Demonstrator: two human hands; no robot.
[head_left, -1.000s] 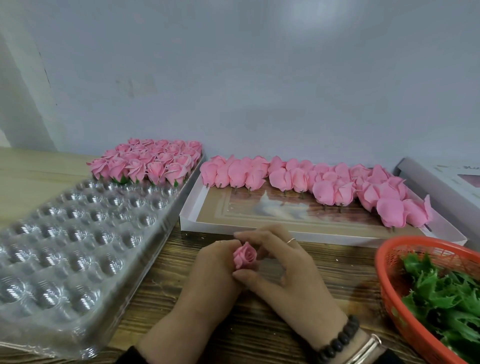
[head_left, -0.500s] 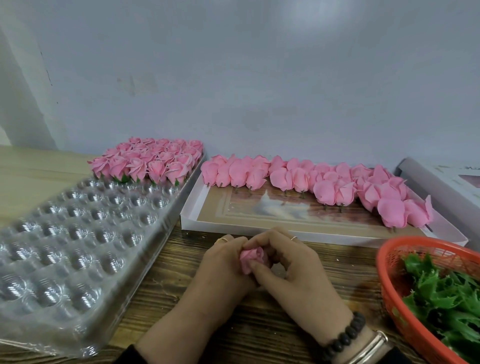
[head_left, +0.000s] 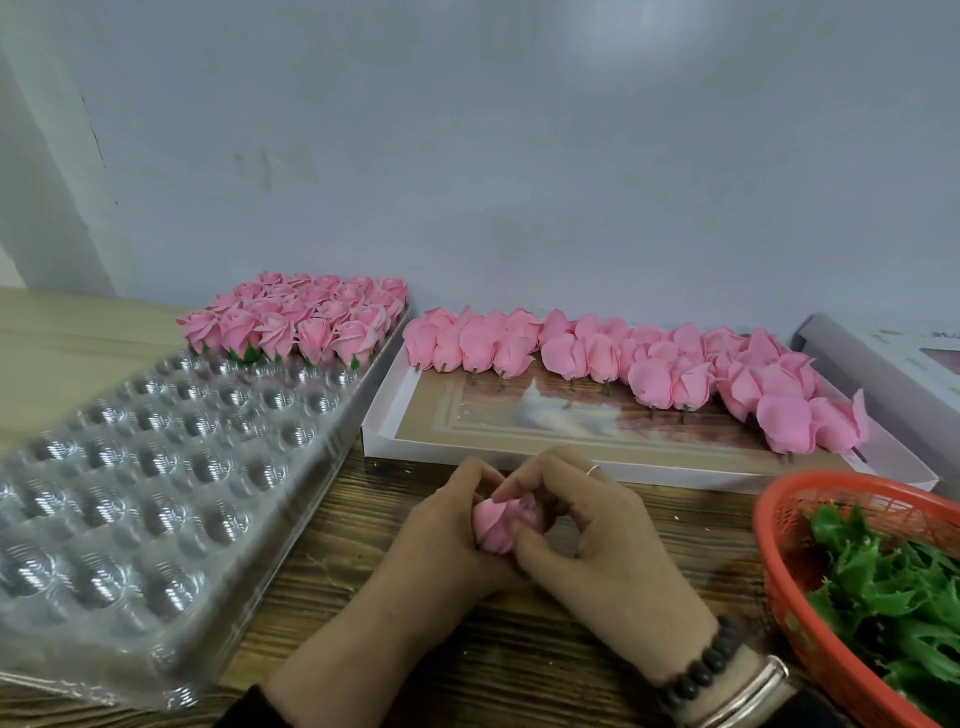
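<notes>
A pink rose head sits between both my hands, low over the wooden table in the middle of the view. My left hand cups it from the left with curled fingers. My right hand pinches its petals from the right, index finger on top, thumb below. Part of the flower is hidden by my fingers.
A clear plastic tray with round cups lies at left, finished pink roses filling its far rows. A white shallow box behind my hands holds several unfinished pink rose heads. An orange basket of green leaf pieces stands at right.
The rose head stood upright and exposed between my fingers a second ago. Both hands have closed more tightly around it and turned it, with an outer petal now folded over its side.
</notes>
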